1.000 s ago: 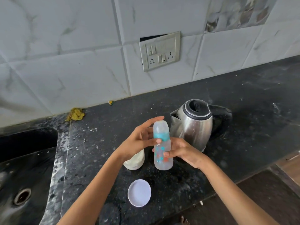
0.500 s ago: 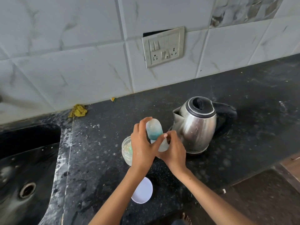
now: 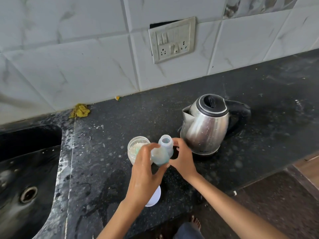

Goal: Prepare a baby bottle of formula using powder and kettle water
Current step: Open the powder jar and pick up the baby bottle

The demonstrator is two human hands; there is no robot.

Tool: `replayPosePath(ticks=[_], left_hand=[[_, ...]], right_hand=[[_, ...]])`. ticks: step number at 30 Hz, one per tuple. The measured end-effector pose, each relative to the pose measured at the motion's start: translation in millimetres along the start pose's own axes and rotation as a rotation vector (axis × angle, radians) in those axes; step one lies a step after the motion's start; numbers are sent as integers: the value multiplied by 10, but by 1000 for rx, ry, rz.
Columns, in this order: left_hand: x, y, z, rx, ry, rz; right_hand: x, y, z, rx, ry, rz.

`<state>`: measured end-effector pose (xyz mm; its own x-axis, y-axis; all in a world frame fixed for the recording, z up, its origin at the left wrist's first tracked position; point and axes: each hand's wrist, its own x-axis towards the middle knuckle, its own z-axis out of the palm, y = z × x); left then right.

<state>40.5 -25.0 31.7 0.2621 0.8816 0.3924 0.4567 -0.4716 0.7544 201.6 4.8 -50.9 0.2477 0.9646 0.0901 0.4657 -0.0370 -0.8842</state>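
Observation:
A clear baby bottle (image 3: 166, 143) stands on the black counter (image 3: 107, 163) with its mouth uncovered. My right hand (image 3: 183, 157) grips its body from the right. My left hand (image 3: 146, 168) holds the bottle's teal-ringed cap (image 3: 159, 156), lifted off and tilted just in front of the neck. An open jar of white powder (image 3: 136, 147) sits directly left of the bottle, partly hidden by my left hand. The steel kettle (image 3: 205, 125) with a black lid stands to the right, its spout toward the bottle.
The jar's white lid (image 3: 154, 197) lies on the counter under my left wrist. A black sink (image 3: 25, 169) fills the left side. A yellow cloth (image 3: 80, 110) lies by the tiled wall, below a switch socket (image 3: 172, 39). The counter's front edge runs near my arms.
The bottle was set down on the counter from mid-air. My left hand took the cap off its top; the bottle's mouth now shows uncovered.

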Motion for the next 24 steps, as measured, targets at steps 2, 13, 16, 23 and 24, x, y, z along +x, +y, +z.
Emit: replayPosePath(ticks=[2,13,16,23,24], left_hand=[[-148,-43,56,31,-75,43],[-331,-372,637,291,-454,123],[-329,-391,713,363,-503,178],[-278,-369,572,344,-375,268],[-243,-339,492,318,-290,287]], right_hand=[[-130,73,-125,-55,13,-7],[-526,188,-634,-139,132,-41],[-511,156,-658,-133,142,-27],[-376,-21,-632,-136,112,-101],[-340,-66,-620,-133,98,-122]])
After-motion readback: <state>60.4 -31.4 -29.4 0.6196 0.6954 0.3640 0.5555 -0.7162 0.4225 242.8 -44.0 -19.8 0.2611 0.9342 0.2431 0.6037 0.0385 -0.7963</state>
